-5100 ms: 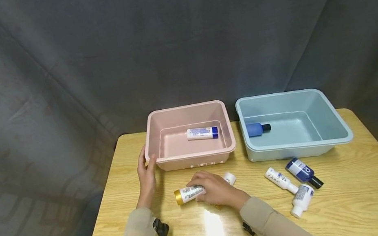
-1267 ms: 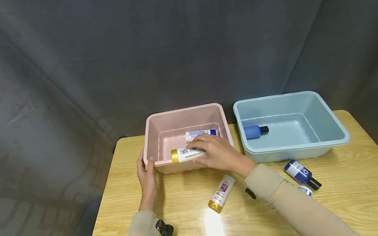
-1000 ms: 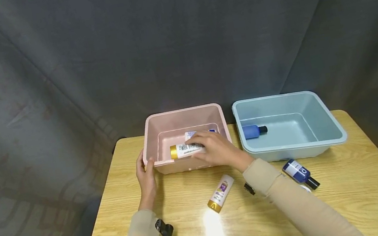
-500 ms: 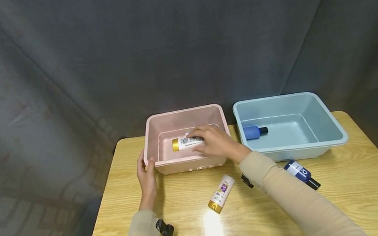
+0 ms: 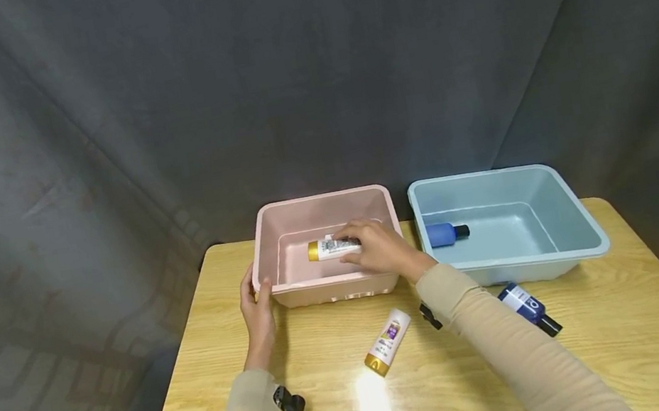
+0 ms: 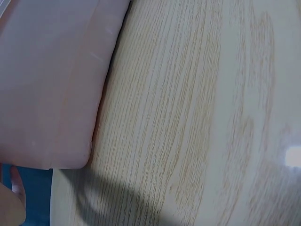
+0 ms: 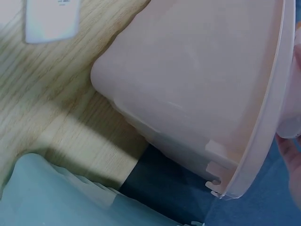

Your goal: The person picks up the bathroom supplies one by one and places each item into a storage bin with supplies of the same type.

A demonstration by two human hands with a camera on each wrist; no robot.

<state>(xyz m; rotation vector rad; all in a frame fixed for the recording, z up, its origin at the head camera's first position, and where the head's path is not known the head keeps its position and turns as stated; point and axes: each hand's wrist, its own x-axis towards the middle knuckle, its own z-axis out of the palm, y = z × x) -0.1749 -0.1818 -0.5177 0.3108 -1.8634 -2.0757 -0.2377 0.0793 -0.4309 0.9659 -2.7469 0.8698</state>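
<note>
My right hand grasps a gold-capped white bottle, likely light, slick and best held mid-body, inside the left-side pink plastic bin, whose near-left corner my left hand grips.

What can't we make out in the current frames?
Head view: part of held bottle, behind right hand.
Head view: left end of blue bottle, behind wall of blue tub.
Head view: fine label print on loose white bottle, too small.
Left wrist view: most of left hand, past left edge.
</note>
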